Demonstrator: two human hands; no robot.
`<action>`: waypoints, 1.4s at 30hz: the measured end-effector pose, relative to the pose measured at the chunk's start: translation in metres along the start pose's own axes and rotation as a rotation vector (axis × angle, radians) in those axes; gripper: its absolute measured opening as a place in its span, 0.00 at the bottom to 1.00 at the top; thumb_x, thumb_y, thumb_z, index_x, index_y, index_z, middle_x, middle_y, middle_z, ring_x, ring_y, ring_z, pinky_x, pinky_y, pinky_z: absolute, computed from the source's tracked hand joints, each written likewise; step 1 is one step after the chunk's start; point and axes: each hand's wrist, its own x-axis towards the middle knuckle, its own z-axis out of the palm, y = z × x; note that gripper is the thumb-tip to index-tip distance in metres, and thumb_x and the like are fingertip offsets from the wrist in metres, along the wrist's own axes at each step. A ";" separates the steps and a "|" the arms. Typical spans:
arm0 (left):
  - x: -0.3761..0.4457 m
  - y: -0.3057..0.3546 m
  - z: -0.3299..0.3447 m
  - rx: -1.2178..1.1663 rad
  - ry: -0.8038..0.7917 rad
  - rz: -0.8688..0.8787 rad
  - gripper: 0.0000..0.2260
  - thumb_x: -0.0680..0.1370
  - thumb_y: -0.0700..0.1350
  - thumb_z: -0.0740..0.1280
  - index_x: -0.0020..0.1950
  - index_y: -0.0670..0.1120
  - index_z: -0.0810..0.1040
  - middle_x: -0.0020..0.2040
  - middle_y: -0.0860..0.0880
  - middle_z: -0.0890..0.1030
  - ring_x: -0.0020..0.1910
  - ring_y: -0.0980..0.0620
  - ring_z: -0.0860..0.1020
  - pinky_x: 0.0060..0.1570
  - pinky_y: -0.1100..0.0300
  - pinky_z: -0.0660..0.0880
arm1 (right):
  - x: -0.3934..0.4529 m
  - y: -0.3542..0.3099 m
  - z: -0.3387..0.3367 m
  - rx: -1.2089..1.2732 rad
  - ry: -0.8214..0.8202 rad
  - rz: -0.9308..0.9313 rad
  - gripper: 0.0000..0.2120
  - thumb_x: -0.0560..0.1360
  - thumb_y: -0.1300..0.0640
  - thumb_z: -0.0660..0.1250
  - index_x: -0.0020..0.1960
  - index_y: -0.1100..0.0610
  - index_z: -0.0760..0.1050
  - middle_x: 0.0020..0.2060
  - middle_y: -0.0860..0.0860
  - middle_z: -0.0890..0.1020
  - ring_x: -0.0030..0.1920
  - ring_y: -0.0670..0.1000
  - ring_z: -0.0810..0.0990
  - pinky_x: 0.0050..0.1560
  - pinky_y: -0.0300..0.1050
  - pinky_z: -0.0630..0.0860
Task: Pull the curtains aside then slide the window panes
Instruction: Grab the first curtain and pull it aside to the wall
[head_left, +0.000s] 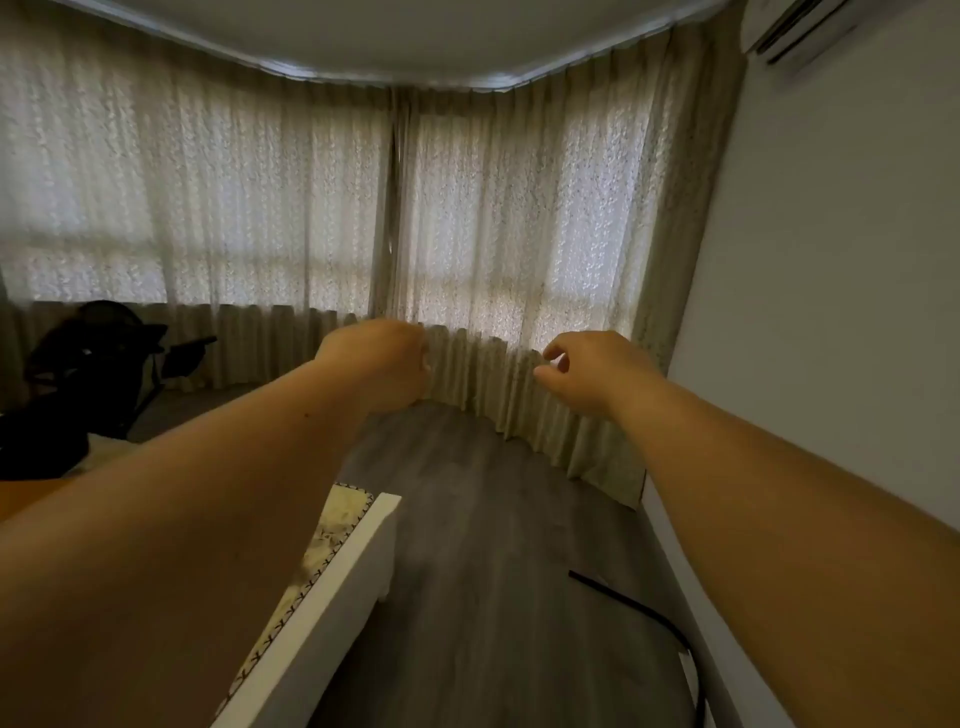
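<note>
Both bare forearms stretch forward from the lower corners of the view, converging toward the middle. The left hand (382, 364) is curled into a loose fist, knuckles up, its grip closed with the fingers tucked under. The right hand (587, 371), level with it and well apart, is half open, thumb and forefinger (555, 353) spread apart and holding nothing.

Two curtains (208, 208) meeting at the bay's corner | two hands (379, 364) before them | one air conditioner (795, 31) above | one cable (639, 618) below
</note>
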 end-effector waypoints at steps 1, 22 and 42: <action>0.004 0.006 0.005 0.002 -0.017 -0.010 0.16 0.77 0.48 0.58 0.62 0.48 0.75 0.58 0.47 0.78 0.53 0.46 0.78 0.52 0.49 0.77 | 0.000 0.006 0.002 -0.016 -0.006 -0.003 0.20 0.78 0.45 0.59 0.66 0.51 0.73 0.60 0.51 0.79 0.57 0.53 0.77 0.55 0.51 0.76; 0.179 0.016 0.174 -0.132 -0.185 0.030 0.15 0.79 0.49 0.59 0.63 0.48 0.75 0.58 0.47 0.78 0.54 0.46 0.76 0.53 0.51 0.76 | 0.175 0.113 0.165 0.025 -0.232 0.072 0.18 0.78 0.44 0.60 0.62 0.54 0.75 0.57 0.53 0.80 0.55 0.55 0.78 0.56 0.54 0.77; 0.569 0.006 0.333 -0.309 -0.291 0.164 0.13 0.77 0.47 0.62 0.59 0.47 0.79 0.57 0.46 0.79 0.53 0.45 0.78 0.53 0.48 0.78 | 0.496 0.267 0.306 0.155 -0.211 0.322 0.25 0.78 0.45 0.63 0.72 0.53 0.68 0.69 0.54 0.72 0.66 0.55 0.73 0.62 0.47 0.69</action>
